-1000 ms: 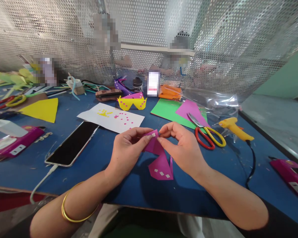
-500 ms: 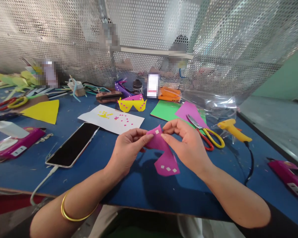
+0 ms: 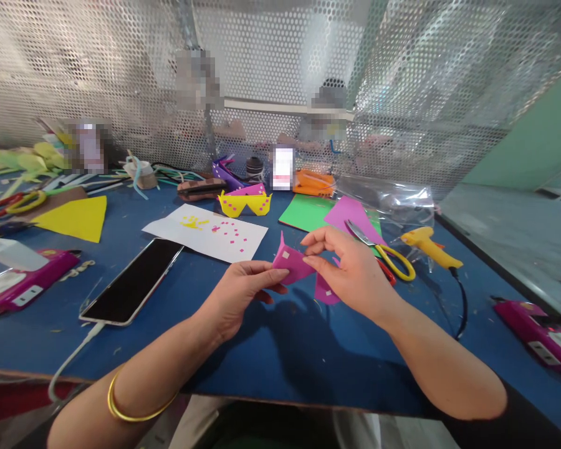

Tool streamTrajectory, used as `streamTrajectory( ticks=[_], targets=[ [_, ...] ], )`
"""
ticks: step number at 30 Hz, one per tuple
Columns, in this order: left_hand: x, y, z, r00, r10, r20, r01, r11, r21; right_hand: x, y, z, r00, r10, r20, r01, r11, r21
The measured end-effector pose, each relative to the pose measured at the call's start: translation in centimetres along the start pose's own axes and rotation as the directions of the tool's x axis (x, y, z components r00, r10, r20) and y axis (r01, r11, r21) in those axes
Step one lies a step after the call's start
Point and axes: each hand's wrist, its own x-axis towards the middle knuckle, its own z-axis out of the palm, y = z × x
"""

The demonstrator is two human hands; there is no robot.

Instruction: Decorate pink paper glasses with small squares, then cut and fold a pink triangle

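A magenta foam mask [image 3: 295, 269], dotted with small white squares, is held above the blue table in front of me. My left hand [image 3: 247, 288] pinches its left end between thumb and fingers, beside one white square. At the mask's middle, my right hand [image 3: 343, 265] has thumb and forefinger pressed together; whatever may be between the tips is too small to make out. The mask's other end hangs partly hidden behind that hand. Behind my hands, a white sheet [image 3: 177, 234] carries tiny yellow and pink pieces. Farther back stands a yellow eye mask [image 3: 245, 204] with pink squares.
Scissors [image 3: 395, 259] lie right of my right hand, over purple foam [image 3: 350, 215] and green sheets [image 3: 303, 213]. A yellow glue gun [image 3: 432, 246] is farther right. At left are a charging phone [image 3: 133, 280], yellow foam [image 3: 75, 217] and a magenta power strip [image 3: 32, 284].
The mask has been turned, so its far end now lies behind my right hand instead of hanging below. My left hand has moved slightly lower. The view has shifted slightly.
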Motion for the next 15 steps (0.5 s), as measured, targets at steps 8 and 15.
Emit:
streamTrajectory(
  ticks=[8, 15],
  targets=[
    [0.5, 0.0, -0.6, 0.992, -0.061, -0.112, 0.042, 0.985, -0.169, 0.9, 6.3, -7.5, 0.926, 0.048, -0.374, -0.310, 0.661, -0.683],
    [0.4, -0.1, -0.7, 0.990, -0.075, -0.116, 0.044, 0.968, -0.248, -0.7, 15.5, -12.4, 0.658, 0.632, -0.411, -0.672, 0.246, -0.698]
  ],
)
